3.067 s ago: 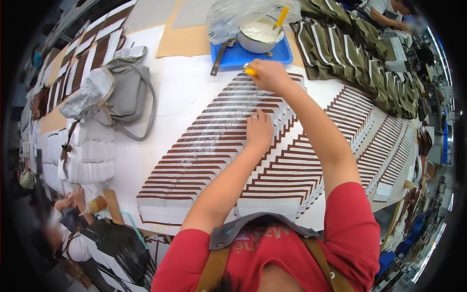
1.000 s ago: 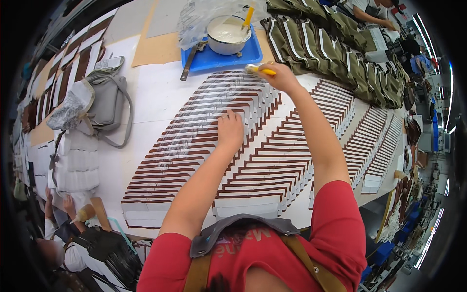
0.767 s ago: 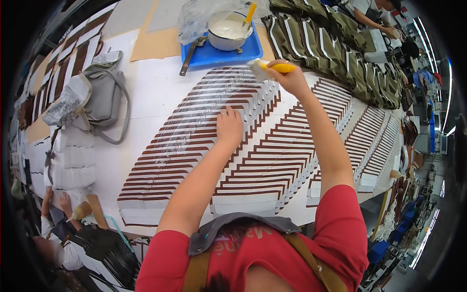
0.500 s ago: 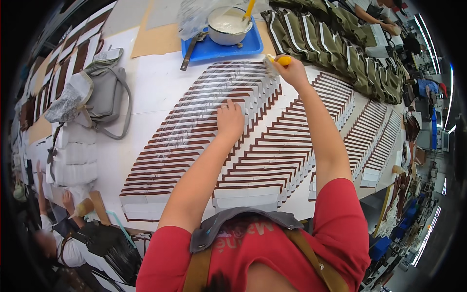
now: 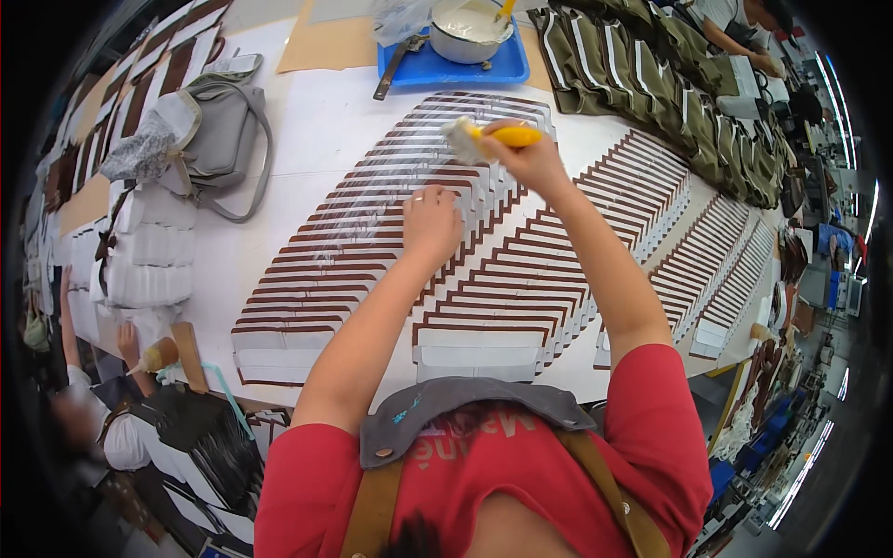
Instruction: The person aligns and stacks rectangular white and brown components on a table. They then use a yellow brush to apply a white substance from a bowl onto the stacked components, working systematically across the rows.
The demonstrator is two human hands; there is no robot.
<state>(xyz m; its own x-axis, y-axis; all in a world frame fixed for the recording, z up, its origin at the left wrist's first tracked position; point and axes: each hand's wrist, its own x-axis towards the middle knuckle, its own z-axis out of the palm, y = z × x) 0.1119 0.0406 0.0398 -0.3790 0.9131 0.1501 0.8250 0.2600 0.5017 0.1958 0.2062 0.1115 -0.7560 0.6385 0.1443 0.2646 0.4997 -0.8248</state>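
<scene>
I clasp one brush (image 5: 464,141) in my right grip (image 5: 528,158), my left grip (image 5: 432,225) loosely extended on the leftmost of four panel rows (image 5: 316,288) slanting from the desk's (image 5: 219,270) near edge.

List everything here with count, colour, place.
Panels: many, white edged brown, centre
Table: one, whitish, beneath panels
Tray: one, blue, far side
Pot: one, whitish, on tray
Handle: one, yellow, in pot
Tool: one, dark, tray edge
Plastic: some, clear, beside pot
Bag: one, grey, left
Striped pieces: many, olive, upper right
Bottle: one, amber, lower left
Coworkers: at least two, white sleeves, lower left, upper right
Brush: one, yellow, over panels
Left hand: one, on panels
Right hand: one, holding brush
</scene>
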